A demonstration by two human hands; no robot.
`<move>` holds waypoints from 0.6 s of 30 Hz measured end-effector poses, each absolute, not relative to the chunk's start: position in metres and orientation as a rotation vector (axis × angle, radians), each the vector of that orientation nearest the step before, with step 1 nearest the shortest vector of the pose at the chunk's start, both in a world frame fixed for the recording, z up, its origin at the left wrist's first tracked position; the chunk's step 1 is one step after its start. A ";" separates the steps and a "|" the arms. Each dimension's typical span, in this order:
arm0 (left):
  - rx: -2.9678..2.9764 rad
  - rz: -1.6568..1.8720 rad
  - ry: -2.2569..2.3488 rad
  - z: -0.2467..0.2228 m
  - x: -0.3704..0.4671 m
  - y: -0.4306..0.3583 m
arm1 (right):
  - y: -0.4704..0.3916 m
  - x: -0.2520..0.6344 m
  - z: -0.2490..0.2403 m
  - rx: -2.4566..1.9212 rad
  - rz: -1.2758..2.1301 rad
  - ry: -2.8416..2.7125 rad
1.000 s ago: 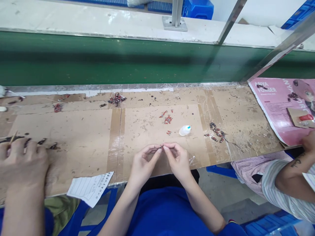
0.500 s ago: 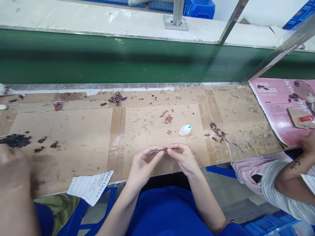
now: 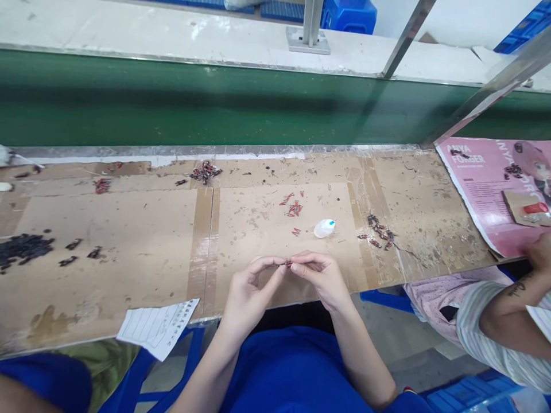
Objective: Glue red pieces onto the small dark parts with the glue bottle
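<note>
Both my hands pinch one tiny red-dark part (image 3: 288, 263) over the worktop's near edge: left hand (image 3: 252, 287) and right hand (image 3: 321, 274) fingertips closed on it, probably plastic. Taped, stained cardboard worktop (image 3: 142, 241); white rounded bottle (image 3: 323, 228) just beyond.

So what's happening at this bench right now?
A person seated at a cardboard-covered bench pinches one tiny red and dark part between the fingertips of the left hand and the right hand, just above the near edge. More small red parts lie ahead of the hands, beside a little white bottle. Darker piles sit to the right and far left. A co-worker's arm rests at the right, near a pink printed sheet.
</note>
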State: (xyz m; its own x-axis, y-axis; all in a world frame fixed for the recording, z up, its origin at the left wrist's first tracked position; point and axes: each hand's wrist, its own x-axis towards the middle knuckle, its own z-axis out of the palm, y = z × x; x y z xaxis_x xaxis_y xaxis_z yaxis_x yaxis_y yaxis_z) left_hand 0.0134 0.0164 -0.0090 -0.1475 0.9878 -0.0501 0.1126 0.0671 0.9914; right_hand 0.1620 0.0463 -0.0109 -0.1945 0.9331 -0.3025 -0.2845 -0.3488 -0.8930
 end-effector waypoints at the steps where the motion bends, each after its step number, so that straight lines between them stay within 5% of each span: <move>1: 1.204 1.201 1.446 -0.011 0.013 0.016 | 0.045 0.161 -0.011 -1.124 1.690 -0.908; 13: 1.341 1.134 1.504 -0.004 0.006 0.016 | 0.043 0.174 -0.013 -1.334 1.270 -1.246; 18: 1.190 1.289 2.284 -0.005 -0.092 0.019 | 0.059 0.227 -0.029 -1.631 0.836 -1.178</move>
